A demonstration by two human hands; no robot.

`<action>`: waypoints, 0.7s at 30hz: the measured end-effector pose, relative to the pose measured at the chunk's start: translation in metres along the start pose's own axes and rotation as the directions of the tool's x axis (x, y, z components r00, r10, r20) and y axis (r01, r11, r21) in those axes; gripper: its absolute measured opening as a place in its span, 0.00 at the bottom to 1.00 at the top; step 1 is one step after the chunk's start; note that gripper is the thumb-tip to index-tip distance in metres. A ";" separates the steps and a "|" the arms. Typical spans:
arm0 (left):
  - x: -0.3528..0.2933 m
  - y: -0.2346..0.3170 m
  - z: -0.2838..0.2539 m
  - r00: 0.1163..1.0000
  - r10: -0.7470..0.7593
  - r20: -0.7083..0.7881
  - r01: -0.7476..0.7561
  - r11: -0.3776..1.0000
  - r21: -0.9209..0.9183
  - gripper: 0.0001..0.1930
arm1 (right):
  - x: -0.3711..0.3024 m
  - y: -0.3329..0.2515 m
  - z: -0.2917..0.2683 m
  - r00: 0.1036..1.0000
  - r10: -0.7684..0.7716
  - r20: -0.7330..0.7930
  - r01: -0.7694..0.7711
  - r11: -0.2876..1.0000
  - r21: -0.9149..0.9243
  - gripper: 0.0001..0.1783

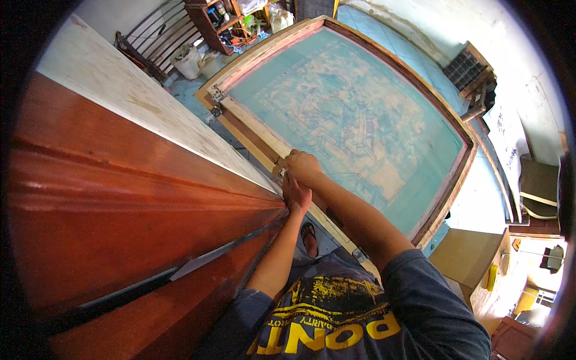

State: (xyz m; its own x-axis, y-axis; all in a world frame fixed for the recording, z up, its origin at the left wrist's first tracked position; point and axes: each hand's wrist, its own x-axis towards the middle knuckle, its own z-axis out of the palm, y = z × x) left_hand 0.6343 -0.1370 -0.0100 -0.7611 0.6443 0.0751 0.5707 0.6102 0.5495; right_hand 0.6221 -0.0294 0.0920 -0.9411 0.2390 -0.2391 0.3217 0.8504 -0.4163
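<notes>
A large screen-printing frame (471, 147) with wooden sides fills the middle and right. Its stretched teal mesh (414, 114) carries a pale, detailed picture. Along the near left side runs a wooden bar with metal clamps, one at the far corner (217, 109) and one by my body (359, 254). My right hand (304, 166) is closed at this bar, its fingers curled over a small metal fitting (281, 174). Just below it, my left hand (296, 194) is closed with its fingertips up against the same spot. What the left fingers grip is hidden.
Tall reddish-brown wooden panels (132, 186) with a pale top surface (138, 99) stand close on my left. Beyond are a white bucket (186, 62) and a cluttered shelf (228, 24). A tan box-like piece (468, 258) stands at right. My sandalled foot (309, 237) is on the tiles.
</notes>
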 end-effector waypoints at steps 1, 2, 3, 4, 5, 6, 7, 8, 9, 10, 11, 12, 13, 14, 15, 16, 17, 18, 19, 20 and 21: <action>-0.002 0.001 0.002 0.987 -0.030 -0.159 0.017 0.997 -0.081 0.32 | 0.000 0.002 0.001 0.994 -0.019 -0.103 0.019 1.000 0.004 0.18; -0.002 0.002 0.004 0.985 -0.126 -0.120 0.073 0.925 -0.373 0.34 | -0.001 0.007 0.001 0.978 -0.036 -0.206 0.038 0.999 0.006 0.18; 0.002 0.014 -0.003 0.979 -0.199 -0.053 0.122 0.766 -0.631 0.36 | -0.002 0.012 0.000 0.950 -0.049 -0.308 0.053 0.999 0.005 0.17; 0.004 0.016 -0.001 0.978 -0.207 -0.030 0.139 0.751 -0.646 0.37 | 0.003 0.016 -0.003 0.964 -0.100 -0.248 0.086 0.994 -0.068 0.17; 0.008 0.018 0.000 0.977 -0.215 -0.006 0.157 0.735 -0.660 0.39 | 0.011 0.020 -0.008 0.972 -0.147 -0.183 0.122 0.983 -0.139 0.17; 0.008 0.009 0.002 0.983 -0.180 -0.041 0.144 0.886 -0.441 0.39 | 0.017 0.017 -0.013 0.974 -0.197 -0.111 0.172 0.964 -0.201 0.18; 0.007 0.003 0.006 0.985 -0.166 -0.051 0.142 0.939 -0.313 0.38 | 0.019 0.013 -0.017 0.992 -0.105 -0.066 0.095 0.985 -0.142 0.18; 0.006 -0.005 0.009 0.987 -0.150 -0.061 0.137 0.974 -0.178 0.38 | 0.021 0.010 -0.021 1.000 -0.015 -0.014 0.014 0.996 -0.087 0.18; 0.006 -0.001 0.010 0.987 -0.153 -0.049 0.143 0.974 -0.173 0.38 | 0.020 0.012 -0.023 0.995 0.086 0.041 -0.084 0.996 -0.039 0.18; 0.007 0.002 0.010 0.987 -0.157 -0.037 0.148 0.975 -0.168 0.38 | 0.022 0.017 -0.016 0.994 0.107 0.006 -0.107 0.994 0.036 0.18; 0.007 0.004 0.010 0.989 -0.144 -0.041 0.135 0.976 -0.171 0.37 | 0.025 0.023 -0.005 0.991 0.130 -0.027 -0.126 0.986 0.110 0.18; 0.006 0.002 0.011 0.989 -0.140 -0.050 0.130 0.977 -0.171 0.37 | 0.024 0.020 -0.004 0.988 0.145 -0.056 -0.133 0.974 0.184 0.18; 0.005 0.000 0.011 0.989 -0.135 -0.058 0.124 0.977 -0.171 0.37 | 0.024 0.017 -0.003 0.991 0.125 -0.042 -0.114 0.974 0.194 0.18; 0.005 -0.003 0.012 0.992 -0.113 -0.049 0.103 0.979 -0.178 0.37 | 0.023 0.013 -0.002 0.994 0.105 -0.028 -0.097 0.974 0.203 0.18; 0.007 -0.005 0.013 0.995 -0.087 -0.039 0.078 0.979 -0.188 0.37 | 0.021 0.010 -0.003 0.996 0.089 -0.018 -0.083 0.974 0.212 0.18; 0.008 -0.007 0.013 0.998 -0.067 0.006 0.067 0.980 -0.188 0.37 | 0.021 0.010 0.002 0.999 0.013 -0.033 -0.007 0.984 0.176 0.18; 0.009 -0.009 0.014 0.998 -0.047 0.051 0.056 0.980 -0.189 0.38 | 0.021 0.010 0.009 0.997 -0.062 -0.045 0.068 0.988 0.137 0.17; 0.009 -0.015 0.014 0.991 -0.041 0.126 0.064 0.982 -0.178 0.38 | 0.019 0.004 0.006 0.988 -0.144 -0.052 0.148 0.984 0.098 0.17; 0.008 -0.018 0.015 0.979 -0.036 0.201 0.070 0.984 -0.167 0.38 | 0.018 0.000 0.002 0.995 -0.099 0.001 0.099 0.994 0.048 0.16; 0.008 -0.019 0.018 0.994 -0.033 0.109 0.048 0.989 -0.137 0.38 | 0.017 -0.002 -0.004 0.997 -0.050 0.052 0.051 0.999 -0.004 0.16; 0.006 -0.018 0.020 0.999 -0.029 0.015 0.031 0.994 -0.105 0.38 | 0.015 -0.007 -0.011 0.995 -0.002 0.101 0.008 0.998 -0.059 0.16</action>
State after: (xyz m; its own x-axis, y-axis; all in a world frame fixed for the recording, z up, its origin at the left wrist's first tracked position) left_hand 0.6253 -0.1349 -0.0363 -0.7729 0.6329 0.0467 0.5118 0.5781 0.6355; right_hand 0.6049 -0.0266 0.1014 -0.9263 0.1889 -0.3259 0.3077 0.8785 -0.3653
